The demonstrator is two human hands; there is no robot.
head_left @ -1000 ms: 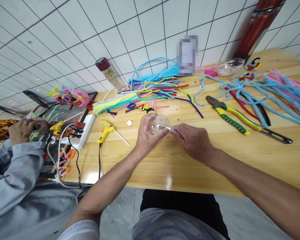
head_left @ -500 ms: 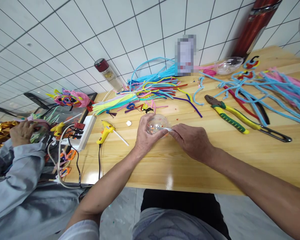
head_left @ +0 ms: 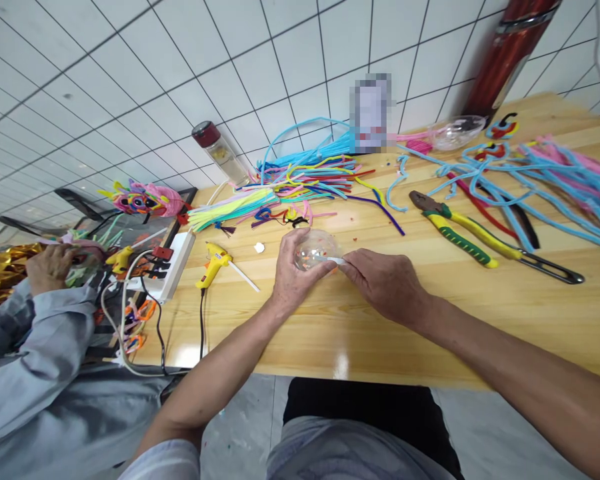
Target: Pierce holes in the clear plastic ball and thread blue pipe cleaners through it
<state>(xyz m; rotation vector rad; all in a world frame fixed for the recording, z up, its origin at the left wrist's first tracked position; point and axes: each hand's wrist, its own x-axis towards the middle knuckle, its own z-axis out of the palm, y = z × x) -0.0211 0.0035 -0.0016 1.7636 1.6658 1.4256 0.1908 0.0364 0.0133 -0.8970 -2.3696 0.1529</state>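
Note:
In the middle of the table, my left hand (head_left: 293,270) curls around the side of a clear round plastic bowl (head_left: 314,241). Small orange and red bits show through its wall. My right hand (head_left: 385,280) pinches a thin, pale, flat strip-like tool (head_left: 330,259), whose far end reaches over the bowl. What kind of tool it is I cannot tell. My left thumb lies close to the strip's near edge. Just beyond the bowl lie several bent pipe cleaners (head_left: 300,217), and a small white lump (head_left: 259,247) rests to its left.
A yellow glue gun (head_left: 214,263) with its cord lies left, near a white power strip (head_left: 176,267). Pliers (head_left: 450,230) lie right. Behind are bundled pipe cleaners (head_left: 240,205), a glass bottle (head_left: 223,155) and a red flask (head_left: 510,53). A co-worker's hand (head_left: 50,267) is far left.
My view has shifted slightly, so things at the left appear a little further right. Both hands keep nearly the same pose on the bowl and the strip-like tool.

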